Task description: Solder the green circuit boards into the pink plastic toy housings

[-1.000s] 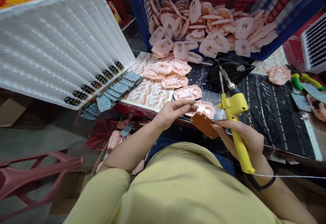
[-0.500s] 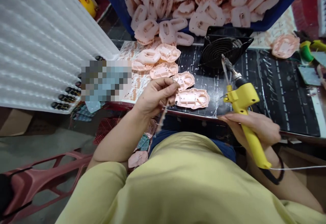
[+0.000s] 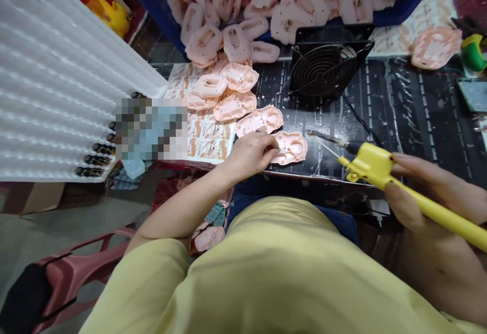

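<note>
My left hand [image 3: 253,155] is over the left end of a pale pink plastic shell [image 3: 294,147] at the table's front edge. Its fingers are pinched together, and whatever is between them is hidden. A second pink shell [image 3: 262,119] lies just behind, its ribbed inside facing up. In my right hand [image 3: 422,192] is a yellow soldering gun [image 3: 375,161], gripped round its handle. The dark metal tip points left, close to the right end of the front shell but apart from it. A thin feed tube runs beside the tip.
A black fan [image 3: 323,70] stands behind the shells. Past it, a blue crate [image 3: 395,17] is heaped with pink shells. White ribbed foam trays [image 3: 68,80] rise at the left. One pink shell [image 3: 436,47] lies at the far right. A red plastic chair [image 3: 72,273] is at lower left.
My left hand has gone down and slightly right onto the front shell; the thin strip seen hanging below it no longer shows. The soldering gun has tilted from upright to nearly level, its tip lower.
</note>
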A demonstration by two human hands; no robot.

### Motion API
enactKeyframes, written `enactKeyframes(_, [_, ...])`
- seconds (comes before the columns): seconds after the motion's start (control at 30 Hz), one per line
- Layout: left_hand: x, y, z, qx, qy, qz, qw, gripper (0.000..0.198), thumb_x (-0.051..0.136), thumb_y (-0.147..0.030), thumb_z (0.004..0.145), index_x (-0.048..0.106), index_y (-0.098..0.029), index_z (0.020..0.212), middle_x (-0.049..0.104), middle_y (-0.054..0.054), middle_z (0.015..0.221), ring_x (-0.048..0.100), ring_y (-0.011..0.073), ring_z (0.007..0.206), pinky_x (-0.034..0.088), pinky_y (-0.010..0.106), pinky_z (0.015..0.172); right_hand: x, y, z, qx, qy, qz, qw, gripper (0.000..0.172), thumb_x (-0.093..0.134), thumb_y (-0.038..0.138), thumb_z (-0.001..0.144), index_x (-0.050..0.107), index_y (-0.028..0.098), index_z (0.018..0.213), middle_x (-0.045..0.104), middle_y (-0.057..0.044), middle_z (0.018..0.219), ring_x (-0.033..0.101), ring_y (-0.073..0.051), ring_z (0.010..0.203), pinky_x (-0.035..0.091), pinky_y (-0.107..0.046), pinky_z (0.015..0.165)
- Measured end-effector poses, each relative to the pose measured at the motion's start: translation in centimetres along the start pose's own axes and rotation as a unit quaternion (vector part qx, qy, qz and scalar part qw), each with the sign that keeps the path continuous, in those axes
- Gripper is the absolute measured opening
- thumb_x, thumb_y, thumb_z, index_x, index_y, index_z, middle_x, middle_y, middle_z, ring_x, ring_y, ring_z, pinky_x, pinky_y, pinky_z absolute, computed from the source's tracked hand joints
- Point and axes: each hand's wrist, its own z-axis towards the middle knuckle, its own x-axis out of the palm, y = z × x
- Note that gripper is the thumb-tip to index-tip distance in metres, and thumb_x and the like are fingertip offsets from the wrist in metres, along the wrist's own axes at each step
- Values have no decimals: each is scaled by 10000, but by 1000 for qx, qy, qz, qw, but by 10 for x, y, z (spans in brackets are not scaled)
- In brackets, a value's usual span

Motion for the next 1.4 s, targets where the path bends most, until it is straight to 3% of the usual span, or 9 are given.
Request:
enactKeyframes(0.17, [-1, 1, 1, 9, 1, 7, 1000, 121, 619, -229, 872, 706, -157, 829, 689, 42, 776, 616, 160, 713, 447, 282, 711, 23, 2, 11, -71, 15, 66, 995, 514, 760, 158, 801, 639, 305, 1278, 729, -13, 867, 707, -208, 688, 608, -298, 542])
enactKeyframes(0.4, [-3, -1, 2, 8, 27, 25, 999, 183, 625, -295, 897, 718, -154, 827, 696, 57, 783, 638, 189, 766, 442, 294, 710, 33, -8, 20, -144, 60, 136, 978, 296, 815, 105, 734, 681, 212, 975, 713, 8, 802, 701, -153, 679, 625, -232, 615])
enactKeyframes(0.6, [-4, -3, 5, 0, 42, 42, 998, 190, 629, -302, 895, 737, -152, 850, 723, 70, 829, 650, 207, 793, 448, 311, 728, 29, -1, 30, -170, 77, 118, 975, 234, 809, 108, 743, 677, 195, 915, 701, -2, 751, 694, -144, 647, 616, -202, 603])
enactKeyframes(0.77, [-4, -3, 5, 2, 49, 43, 998, 172, 608, -270, 891, 739, -163, 855, 723, 62, 829, 651, 198, 792, 456, 307, 738, 19, -4, 26, -112, 86, 117, 983, 213, 791, 161, 776, 699, 256, 942, 721, -7, 799, 704, -184, 658, 629, -257, 576])
enactKeyframes(1.07, [-4, -4, 5, 2, 48, 55, 997, 227, 606, -345, 904, 735, -163, 864, 712, 72, 827, 652, 215, 801, 456, 316, 720, 30, -5, 31, -177, 72, 126, 973, 283, 791, 71, 743, 669, 151, 985, 701, -58, 753, 694, -162, 662, 607, -226, 582])
enactKeyframes(1.13, [-3, -5, 3, 20, 32, 81, 996, 230, 597, -334, 915, 732, -156, 859, 712, 83, 830, 649, 218, 801, 454, 320, 717, 30, -5, 28, -160, 32, 131, 978, 423, 807, 70, 725, 677, 172, 1115, 712, -55, 790, 697, -166, 683, 602, -227, 584])
enactKeyframes(1.23, [0, -3, -2, 68, -12, 119, 991, 258, 560, -313, 944, 728, -147, 840, 719, 107, 872, 646, 235, 848, 460, 350, 769, 29, -4, 20, -109, -35, 42, 993, 584, 805, 113, 751, 630, 218, 1298, 737, -68, 893, 715, -179, 742, 611, -231, 647])
enactKeyframes(1.33, [5, 3, -3, 72, -53, 105, 990, 208, 562, -281, 941, 728, -156, 925, 720, 89, 860, 637, 220, 823, 457, 349, 782, 30, -4, 14, -87, -30, -45, 995, 638, 784, 181, 802, 556, 231, 1396, 745, -61, 916, 727, -189, 765, 621, -243, 723])
enactKeyframes(1.4, [9, 6, -1, 55, -68, 88, 992, 180, 574, -257, 926, 721, -163, 972, 713, 67, 827, 627, 202, 783, 453, 335, 769, 30, -5, 13, -95, -12, -41, 995, 602, 784, 216, 812, 572, 241, 1375, 747, -50, 921, 727, -187, 748, 619, -233, 684])
